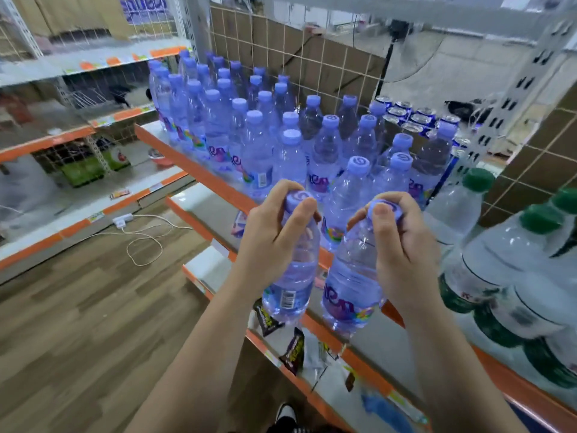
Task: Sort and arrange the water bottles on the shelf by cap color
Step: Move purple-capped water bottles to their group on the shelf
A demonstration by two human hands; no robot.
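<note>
My left hand [271, 232] grips a purple-capped water bottle [290, 292] by its neck, held just off the front edge of the shelf [218, 185]. My right hand [396, 245] grips a second purple-capped bottle [349, 295] the same way, beside the first. Behind them several purple-capped bottles [259, 145] stand in rows on the shelf, reaching back to the left. At the right stand several larger green-capped bottles [487, 270] with green labels.
Blue cans [415, 118] sit at the back of the shelf behind the bottles. Lower shelves hold snack packets [293, 351]. A white power strip and cable [125, 221] lie on the wooden floor to the left. A perforated upright post [505, 110] rises at the right.
</note>
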